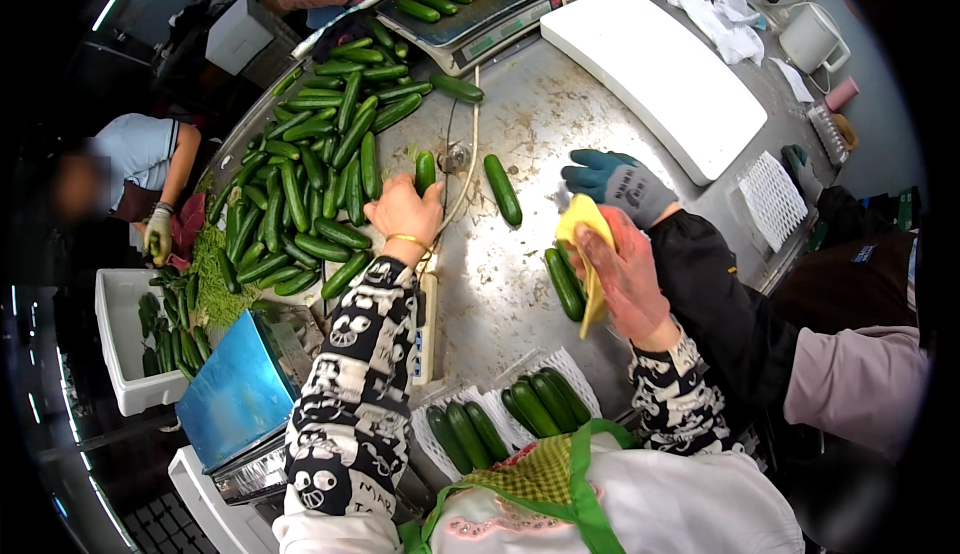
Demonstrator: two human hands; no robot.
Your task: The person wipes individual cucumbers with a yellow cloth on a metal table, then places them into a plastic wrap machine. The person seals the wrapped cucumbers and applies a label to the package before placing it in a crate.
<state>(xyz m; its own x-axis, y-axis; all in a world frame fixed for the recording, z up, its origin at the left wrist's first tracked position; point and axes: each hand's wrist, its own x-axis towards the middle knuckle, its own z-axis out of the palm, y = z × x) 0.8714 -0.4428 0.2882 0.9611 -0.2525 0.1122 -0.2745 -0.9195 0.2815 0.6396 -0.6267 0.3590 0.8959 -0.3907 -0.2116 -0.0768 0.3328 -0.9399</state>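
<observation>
My left hand (405,213), bare with a gold bracelet at the wrist, grips a green cucumber (425,171) at the edge of a large cucumber pile (311,171). Only the cucumber's far end shows past my fingers. In my right hand (626,276), which has a thin reddish covering, is a folded yellow cloth (591,254). Beside that cloth lie cucumbers (564,285), partly hidden by it. A single cucumber (502,190) rests on the metal table (480,291) between my hands. Close to my apron, white foam nets hold cucumbers (466,434) and more cucumbers (541,404).
A co-worker's grey-and-teal glove (626,183) reaches in beside my right hand. A white board (660,74) lies at the far right. Scales stand far off (480,10) and at near left (236,393). A cable (471,156) crosses the table to a power strip (426,329). Another person fills the left side near a white box (124,344).
</observation>
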